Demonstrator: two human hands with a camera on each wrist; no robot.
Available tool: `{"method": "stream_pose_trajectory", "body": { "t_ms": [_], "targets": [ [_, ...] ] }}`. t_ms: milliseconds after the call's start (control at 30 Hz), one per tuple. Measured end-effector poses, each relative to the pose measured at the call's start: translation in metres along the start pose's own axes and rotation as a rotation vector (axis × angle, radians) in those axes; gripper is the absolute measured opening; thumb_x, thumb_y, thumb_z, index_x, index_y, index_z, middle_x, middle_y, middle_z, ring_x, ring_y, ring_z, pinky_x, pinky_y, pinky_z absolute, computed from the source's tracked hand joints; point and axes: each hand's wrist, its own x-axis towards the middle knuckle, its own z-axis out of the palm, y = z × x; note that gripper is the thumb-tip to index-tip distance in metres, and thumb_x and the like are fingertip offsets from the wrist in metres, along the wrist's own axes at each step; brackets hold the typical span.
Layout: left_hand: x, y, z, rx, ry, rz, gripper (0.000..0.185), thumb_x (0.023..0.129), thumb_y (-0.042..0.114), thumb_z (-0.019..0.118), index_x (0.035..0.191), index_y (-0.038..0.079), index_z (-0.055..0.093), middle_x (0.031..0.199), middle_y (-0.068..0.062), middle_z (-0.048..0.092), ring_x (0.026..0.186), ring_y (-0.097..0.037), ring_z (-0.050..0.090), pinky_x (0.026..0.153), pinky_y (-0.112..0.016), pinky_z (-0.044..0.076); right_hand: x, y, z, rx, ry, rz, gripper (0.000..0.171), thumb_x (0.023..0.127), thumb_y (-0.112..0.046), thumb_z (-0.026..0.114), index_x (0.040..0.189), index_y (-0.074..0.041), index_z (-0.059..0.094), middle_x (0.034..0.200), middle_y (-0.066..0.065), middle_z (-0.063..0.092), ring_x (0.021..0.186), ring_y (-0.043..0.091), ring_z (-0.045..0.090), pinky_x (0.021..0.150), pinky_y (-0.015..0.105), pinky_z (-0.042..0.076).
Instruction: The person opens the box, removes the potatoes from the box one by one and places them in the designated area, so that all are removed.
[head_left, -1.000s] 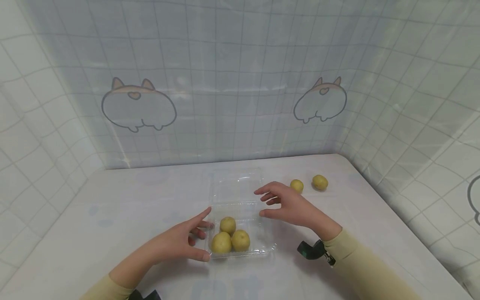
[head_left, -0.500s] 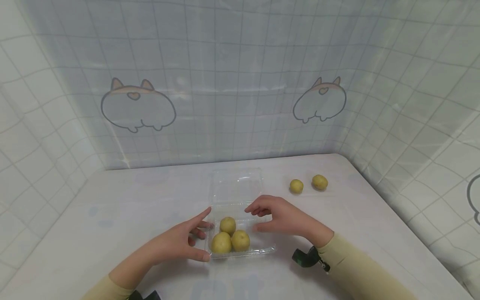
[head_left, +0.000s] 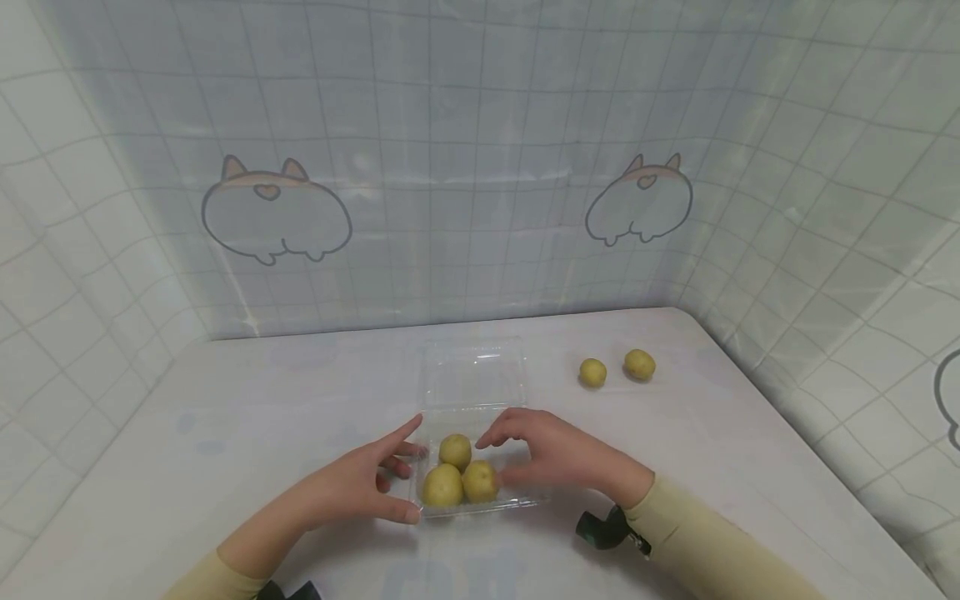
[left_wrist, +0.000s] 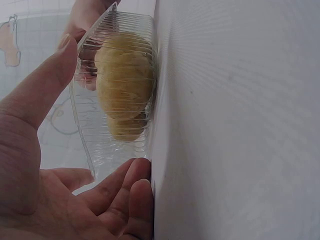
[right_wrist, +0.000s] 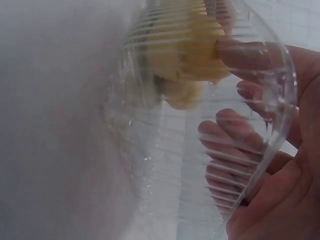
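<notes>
**Both hands at the clear tray, right fingers inside among the potatoes**

Right fingers (head_left: 497,435) loosely curled, reaching down into the tray (head_left: 525,492) from its right side; one fingertip (right_wrist: 240,52) touching a potato (head_left: 480,481), nothing lifted or closed upon yet. Right hand (head_left: 551,457) over the tray's right rim, palm down.

Left thumb (head_left: 397,510) against the tray's near-left corner, index finger (head_left: 401,433) stretched along the left wall; left hand (head_left: 348,487) spread and relaxed, bracing the tray from outside, holding no potato. From the left wrist, thumb (left_wrist: 47,82) pressed to the ribbed plastic wall (left_wrist: 115,50).

Three potatoes bunched in the near half of the tray: one at the back (head_left: 455,450), two in front (head_left: 442,486). Lying just left of the right fingers, so right hand nearer and already in contact. Lid (head_left: 471,372) flat open beyond, long axis of the whole box running away from the person.

Two loose potatoes (head_left: 592,372) (head_left: 640,364) well apart on the table (head_left: 262,400), off to the right near the wall
</notes>
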Motion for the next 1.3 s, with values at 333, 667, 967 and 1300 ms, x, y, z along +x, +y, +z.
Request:
{"method": "stream_pose_trajectory", "body": {
  "t_ms": [333,667,967,1300],
  "targets": [
    [-0.001,0.000,0.001,0.019,0.009,0.006,0.112,0.074,0.042,0.087,0.160,0.024,0.017,0.141,0.001,0.053,0.112,-0.017,0.054,0.086,-0.038,0.048,-0.001,-0.001,0.006,-0.009,-0.060,-0.017,0.033,0.086,-0.025,0.078,0.118,-0.026,0.070,0.115,-0.009,0.065,0.109,0.009,0.058,0.096,0.036,0.047],
    [0.000,-0.001,0.000,0.032,0.005,0.029,0.112,0.075,0.041,0.087,0.160,0.021,0.016,0.142,0.001,0.053,0.113,-0.016,0.055,0.087,-0.037,0.048,-0.001,0.003,0.007,-0.028,-0.096,-0.005,0.030,0.088,-0.030,0.075,0.118,-0.028,0.069,0.115,-0.020,0.063,0.111,0.003,0.057,0.096,0.033,0.046],
    [-0.003,-0.002,0.002,0.016,-0.003,0.025,0.113,0.075,0.040,0.086,0.160,0.021,0.015,0.142,0.001,0.052,0.115,-0.017,0.056,0.089,-0.039,0.048,0.000,0.003,0.012,-0.064,-0.110,-0.171,0.031,0.093,-0.021,0.067,0.125,-0.020,0.065,0.119,-0.016,0.064,0.108,0.000,0.059,0.091,0.032,0.050],
    [-0.003,0.001,0.000,0.024,0.000,0.029,0.112,0.076,0.040,0.086,0.160,0.020,0.016,0.141,0.000,0.053,0.115,-0.018,0.056,0.087,-0.036,0.048,0.001,-0.003,0.012,-0.191,-0.140,-0.028,0.044,0.094,-0.047,0.065,0.132,-0.026,0.060,0.123,-0.020,0.061,0.108,0.000,0.059,0.097,0.042,0.040]
  ]
}}
